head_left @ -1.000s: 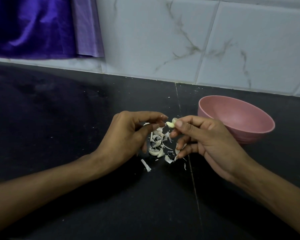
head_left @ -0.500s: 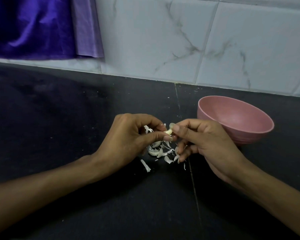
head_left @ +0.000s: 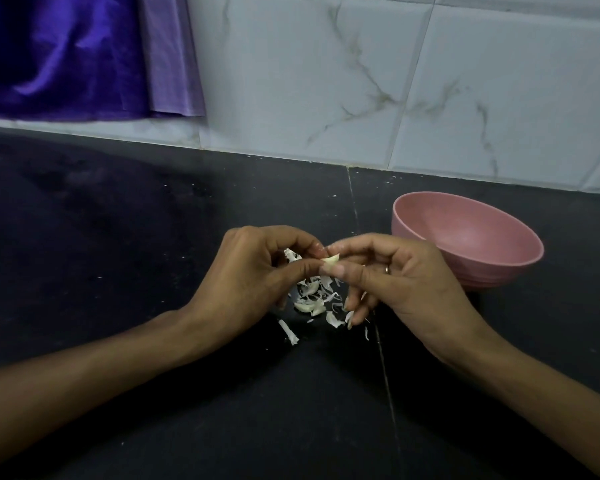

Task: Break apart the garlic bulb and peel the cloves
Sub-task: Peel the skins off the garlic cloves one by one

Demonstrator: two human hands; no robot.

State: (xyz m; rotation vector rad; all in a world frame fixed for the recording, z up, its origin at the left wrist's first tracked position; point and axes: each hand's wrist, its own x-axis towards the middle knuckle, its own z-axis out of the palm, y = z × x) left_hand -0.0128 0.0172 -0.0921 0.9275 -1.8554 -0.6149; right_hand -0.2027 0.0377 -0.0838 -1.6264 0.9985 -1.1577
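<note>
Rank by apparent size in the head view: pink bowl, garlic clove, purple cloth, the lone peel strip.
1. purple cloth, cut off by the frame
2. pink bowl
3. peel strip
4. garlic clove, partly hidden in both hands' grip, so 3 versus 4 is unsure

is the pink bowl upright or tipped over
Upright: the pink bowl sits on its base on the black counter, its rim facing up.

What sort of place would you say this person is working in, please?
Most likely a home kitchen: a dark stone counter runs along a wall of marbled white tiles, a pink bowl stands on it, and garlic skins lie below the hands.
</note>
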